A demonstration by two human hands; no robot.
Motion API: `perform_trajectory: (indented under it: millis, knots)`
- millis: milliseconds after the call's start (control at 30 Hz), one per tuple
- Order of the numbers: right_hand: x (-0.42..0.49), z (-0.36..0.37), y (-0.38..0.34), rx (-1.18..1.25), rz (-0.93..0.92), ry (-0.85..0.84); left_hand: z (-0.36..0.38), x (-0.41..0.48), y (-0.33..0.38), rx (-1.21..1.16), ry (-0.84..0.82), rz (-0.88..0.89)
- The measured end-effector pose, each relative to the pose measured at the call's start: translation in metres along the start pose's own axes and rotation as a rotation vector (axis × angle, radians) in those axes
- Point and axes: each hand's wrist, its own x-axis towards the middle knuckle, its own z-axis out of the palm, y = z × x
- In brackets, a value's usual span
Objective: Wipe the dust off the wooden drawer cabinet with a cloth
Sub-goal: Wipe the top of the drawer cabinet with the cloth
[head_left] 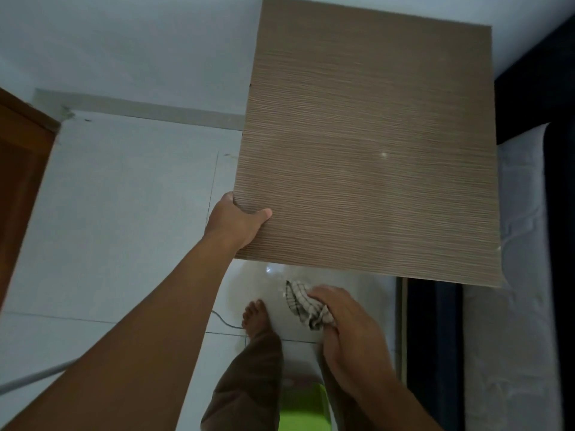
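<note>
The wooden drawer cabinet fills the upper right; only its brown striped top shows, seen from above. My left hand grips the near left corner of that top, thumb lying on the surface. My right hand is lower, in front of and below the cabinet's near edge, shut on a crumpled checked cloth. The cloth is held off the top surface; whether it touches the cabinet's hidden front I cannot tell.
White tiled floor spreads left. A brown wooden door stands at far left. A dark bed frame with a white mattress runs along the right. My bare foot and a green object are below.
</note>
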Motion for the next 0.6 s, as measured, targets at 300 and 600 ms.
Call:
perform_trajectory:
  millis: [300,600]
  knots:
    - [0.077,-0.044,-0.010,0.042,0.138,0.250,0.000,-0.001,-0.001,0.000,-0.010,0.015]
    - [0.116,0.031,-0.022,-0.169,-0.071,0.125,-0.012,0.003,-0.004,-0.131,-0.049,0.025]
